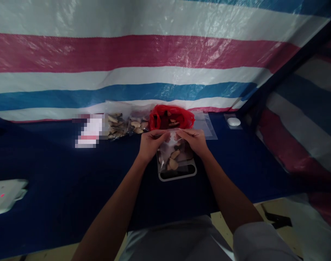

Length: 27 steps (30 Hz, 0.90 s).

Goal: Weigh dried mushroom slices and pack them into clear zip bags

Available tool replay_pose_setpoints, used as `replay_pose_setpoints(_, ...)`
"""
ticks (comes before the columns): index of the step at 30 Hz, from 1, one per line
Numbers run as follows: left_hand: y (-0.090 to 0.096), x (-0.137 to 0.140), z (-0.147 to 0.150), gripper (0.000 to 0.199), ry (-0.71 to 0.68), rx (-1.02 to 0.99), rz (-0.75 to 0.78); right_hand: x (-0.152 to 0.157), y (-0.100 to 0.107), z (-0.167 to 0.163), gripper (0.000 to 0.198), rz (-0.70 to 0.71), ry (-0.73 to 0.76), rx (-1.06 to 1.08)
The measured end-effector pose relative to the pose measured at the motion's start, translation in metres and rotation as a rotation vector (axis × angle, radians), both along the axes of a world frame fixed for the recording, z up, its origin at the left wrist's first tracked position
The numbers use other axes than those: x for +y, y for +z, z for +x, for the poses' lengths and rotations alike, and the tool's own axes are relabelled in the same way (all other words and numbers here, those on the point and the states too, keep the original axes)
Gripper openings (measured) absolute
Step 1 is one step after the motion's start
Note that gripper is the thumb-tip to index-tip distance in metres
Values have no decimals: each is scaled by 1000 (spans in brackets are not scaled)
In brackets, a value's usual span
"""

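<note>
A clear zip bag [169,154] with several dried slices, which look like mushroom, hangs between my hands by its top edge. My left hand [151,143] pinches the left part of that edge, and my right hand [195,140] pinches the right part. Beneath the bag lies a small digital scale [177,177] with a white rim and dark display; whether the bag touches it I cannot tell. Just behind my hands sits an open red plastic bag [185,117] holding more dried slices. To its left are two filled clear bags, a larger one [116,127] and a smaller one [137,125].
Flat clear bags [209,127] lie right of the red bag. Farther right, a white oval object [233,121] rests on clear plastic. A white device [7,195] with a red light is at the left of the dark blue table [73,181]. A striped sheet [127,54] rises behind.
</note>
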State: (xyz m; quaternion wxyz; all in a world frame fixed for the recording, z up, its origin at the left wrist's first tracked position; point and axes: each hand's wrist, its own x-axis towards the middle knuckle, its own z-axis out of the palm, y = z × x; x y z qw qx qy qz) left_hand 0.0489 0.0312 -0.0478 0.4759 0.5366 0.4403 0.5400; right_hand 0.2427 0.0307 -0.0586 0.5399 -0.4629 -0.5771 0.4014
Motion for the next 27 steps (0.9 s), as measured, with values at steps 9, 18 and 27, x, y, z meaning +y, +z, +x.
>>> replay_pose_setpoints(9,0,1,-4,19,-9,42,24,-5,3,-1,24,-68,24,27)
replay_pose_setpoints(18,0,0,-3,25,-34,22,-23,-3,2,-1,21,15,1,6)
replay_pose_setpoints(27,1,-3,-2,19,-25,56,33,-6,0,-2,20,-17,56,40)
